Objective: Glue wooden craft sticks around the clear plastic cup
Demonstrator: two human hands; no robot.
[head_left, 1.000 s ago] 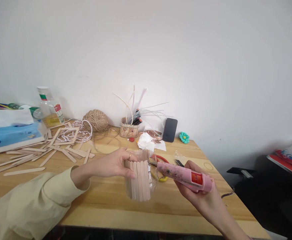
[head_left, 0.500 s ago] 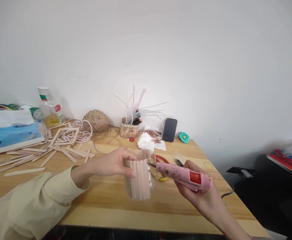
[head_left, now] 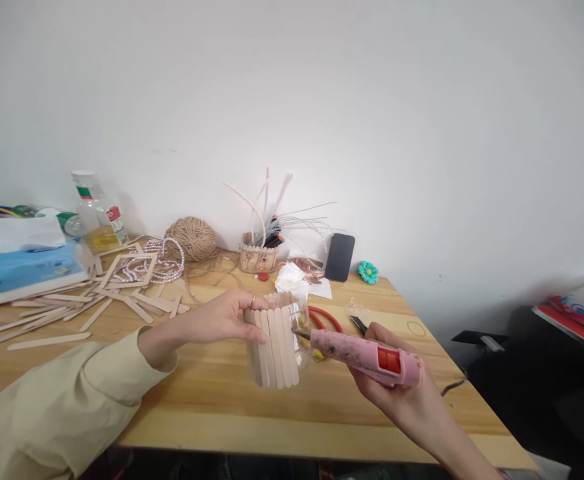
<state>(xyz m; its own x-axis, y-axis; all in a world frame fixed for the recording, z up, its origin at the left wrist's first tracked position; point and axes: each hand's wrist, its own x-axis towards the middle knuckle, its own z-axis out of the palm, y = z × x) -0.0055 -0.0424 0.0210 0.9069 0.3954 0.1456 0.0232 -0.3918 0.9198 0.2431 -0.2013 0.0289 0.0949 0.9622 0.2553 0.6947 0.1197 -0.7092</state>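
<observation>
**Hot nozzle close to fingers and thin plastic**

The right hand (head_left: 397,387) is wrapped around the pink plastic hot-glue gun (head_left: 365,352), fingers closed on its body, its metal tip touching or just short of the clear plastic cup clad in pale wooden craft sticks (head_left: 273,347). The left hand (head_left: 222,321) clasps that cup from the side, thumb in front and fingers curled over the rim, holding it upright just above or on the light wooden table (head_left: 212,407).

The risks, as I judge them: the nozzle rests near the left fingertips, so a slip could burn skin; heat held long on the bare plastic may warp it; a loose one-handed hold could let the cup turn and smear glue across the finished sticks.

Just behind lie red-handled scissors (head_left: 328,319); well apart to the left are loose wooden craft sticks (head_left: 52,320).
</observation>
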